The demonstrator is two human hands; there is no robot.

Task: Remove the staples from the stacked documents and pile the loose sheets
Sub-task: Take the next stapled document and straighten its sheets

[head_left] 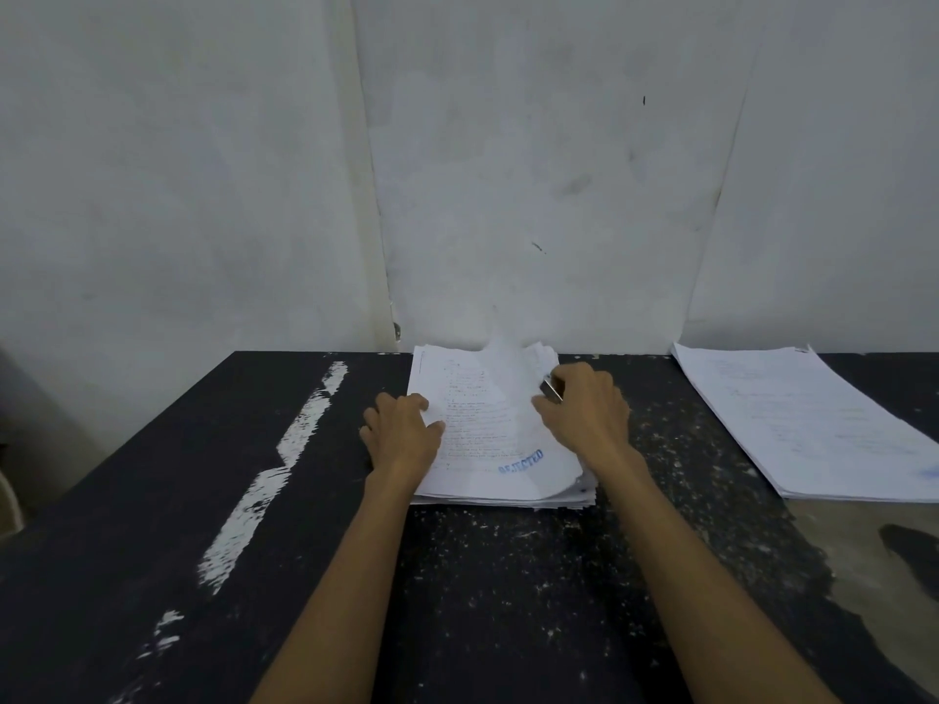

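A stack of stapled documents [488, 424] lies at the far middle of the dark table, its top sheet printed and stamped "REJECTED" in blue. My left hand [401, 434] presses flat on the stack's left edge. At the stack's upper right corner, my right hand [584, 409] grips a small metal staple remover [552, 389], where the top sheet curls up. Far to the right lies a second pile of loose sheets [808, 424].
The black table [254, 500] is worn, with white scuffed streaks on the left and pale specks across the middle. A grey wall rises right behind the papers. A bare, pale patch marks the table's right front corner.
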